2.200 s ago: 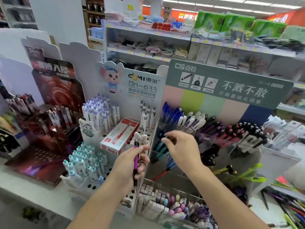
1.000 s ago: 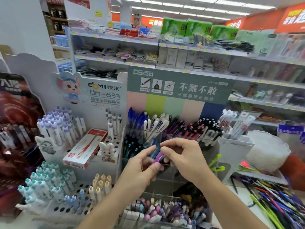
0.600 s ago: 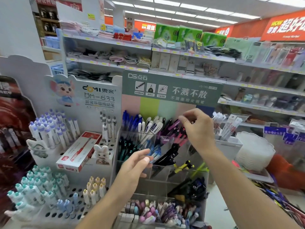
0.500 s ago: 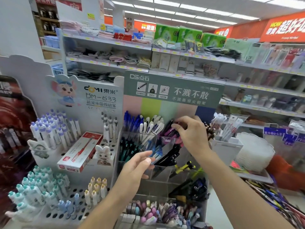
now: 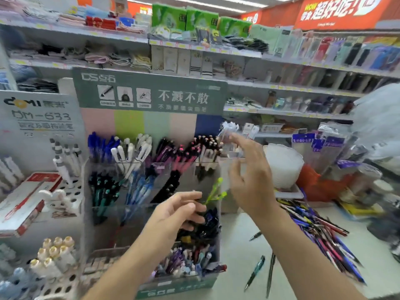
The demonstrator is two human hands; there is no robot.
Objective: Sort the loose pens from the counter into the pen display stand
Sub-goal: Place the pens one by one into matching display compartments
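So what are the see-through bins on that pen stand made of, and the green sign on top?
The bins look like clear, glossy plastic, probably acrylic: the pens show through their walls. The green sign looks like matte printed card or thin board: flat, with printed text and no shine. Motion blur leaves both uncertain.

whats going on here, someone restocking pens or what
A person is sorting pens into a tiered pen display stand on a shop counter. Right now both hands are empty: the left hand hovers in front of the stand's middle compartments, and the right hand, fingers spread, is by the stand's right edge. A heap of loose pens is still on the counter to the right, with a few strays lying nearer the stand.
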